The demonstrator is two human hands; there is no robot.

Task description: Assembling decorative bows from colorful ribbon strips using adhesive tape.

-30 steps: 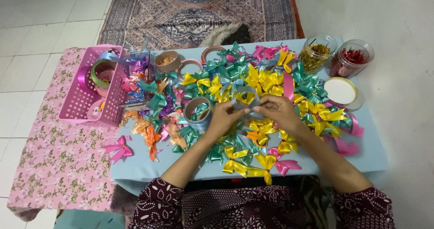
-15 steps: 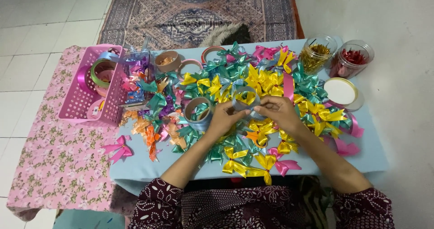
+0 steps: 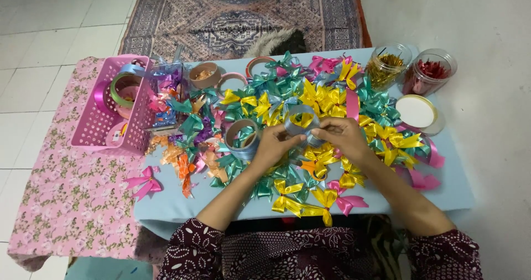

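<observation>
A glossy pale-blue ribbon strip [image 3: 301, 119], curled into an arch, runs side to side between both hands above the table's heaped satin bows [image 3: 326, 100]. The left hand [image 3: 276, 144] pinches its left end with closed fingers; the right hand [image 3: 343, 136] pinches the right end. A blue ribbon spool [image 3: 242, 139] sits just beside the left hand.

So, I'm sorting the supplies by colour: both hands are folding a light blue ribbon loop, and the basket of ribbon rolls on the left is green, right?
Not quite. The head view shows the basket is pink, not green. The rest holds: left hand and right hand together hold a light blue ribbon loop.
</observation>
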